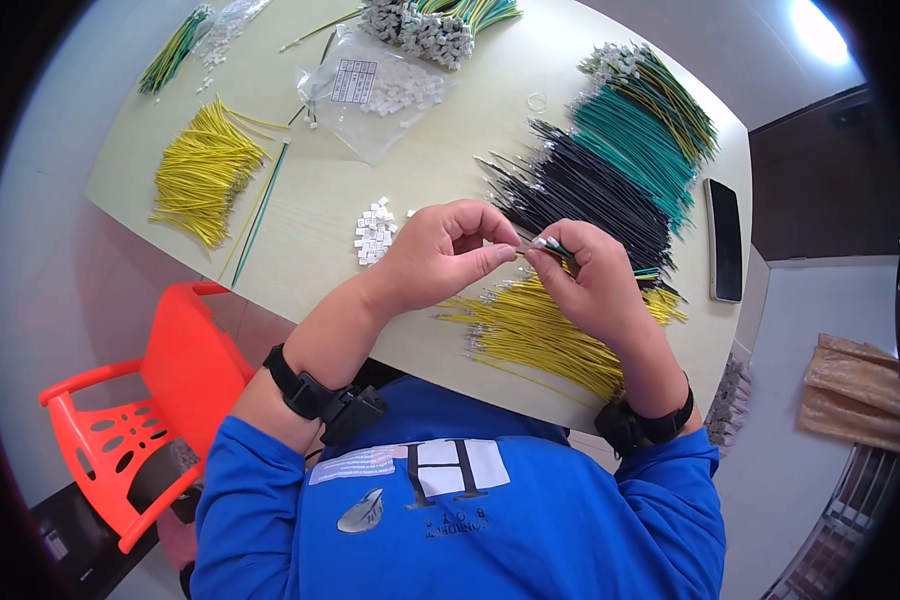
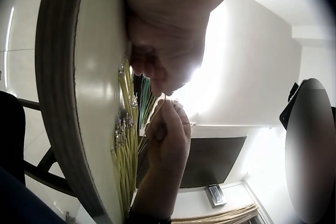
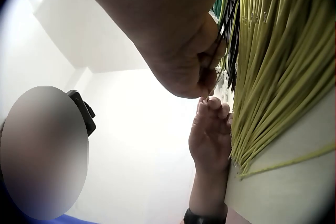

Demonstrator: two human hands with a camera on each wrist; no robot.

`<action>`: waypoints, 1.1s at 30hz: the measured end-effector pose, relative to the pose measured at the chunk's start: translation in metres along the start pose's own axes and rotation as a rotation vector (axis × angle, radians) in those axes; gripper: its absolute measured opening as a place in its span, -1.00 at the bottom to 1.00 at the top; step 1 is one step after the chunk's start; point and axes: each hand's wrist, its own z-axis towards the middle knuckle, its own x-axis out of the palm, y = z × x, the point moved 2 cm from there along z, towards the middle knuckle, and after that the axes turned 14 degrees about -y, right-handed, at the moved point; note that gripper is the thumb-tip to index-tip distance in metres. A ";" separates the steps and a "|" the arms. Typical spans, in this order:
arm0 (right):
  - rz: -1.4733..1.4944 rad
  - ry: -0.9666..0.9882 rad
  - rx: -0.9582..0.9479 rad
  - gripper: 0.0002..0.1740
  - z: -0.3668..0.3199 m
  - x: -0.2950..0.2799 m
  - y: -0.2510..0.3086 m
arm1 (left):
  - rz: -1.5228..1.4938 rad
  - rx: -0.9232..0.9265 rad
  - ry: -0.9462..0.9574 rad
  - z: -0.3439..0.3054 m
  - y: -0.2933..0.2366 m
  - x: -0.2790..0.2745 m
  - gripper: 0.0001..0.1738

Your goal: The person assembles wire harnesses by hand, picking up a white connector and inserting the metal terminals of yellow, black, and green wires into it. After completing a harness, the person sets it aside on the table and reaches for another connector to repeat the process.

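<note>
In the head view my left hand and right hand meet close over the table, fingertips almost together. Thumb and forefinger of the left hand pinch a thin yellow wire near its end. A small white connector housing shows at the fingertips of the right hand, which grips it with dark and green wires running back through the palm. From the left wrist view, the yellow wire spans the short gap between both hands. Fingers hide much of the connector. Loose white housings lie left of my left hand.
Yellow wires lie beneath my hands, with black wires and green wires beyond. Another yellow bundle lies left. A clear bag of housings and finished harnesses sit farther back. A phone lies at the right edge.
</note>
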 end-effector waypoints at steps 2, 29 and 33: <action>0.001 -0.006 -0.008 -0.88 0.000 -0.001 0.000 | 0.009 -0.010 -0.031 0.001 0.002 0.001 -0.88; 0.072 -0.073 -0.173 -0.93 -0.005 0.013 -0.002 | 0.082 0.032 0.018 -0.002 -0.002 0.002 -0.91; 0.057 -0.037 -0.058 -0.90 -0.001 0.006 0.004 | 0.048 0.010 0.000 -0.002 -0.001 0.001 -0.91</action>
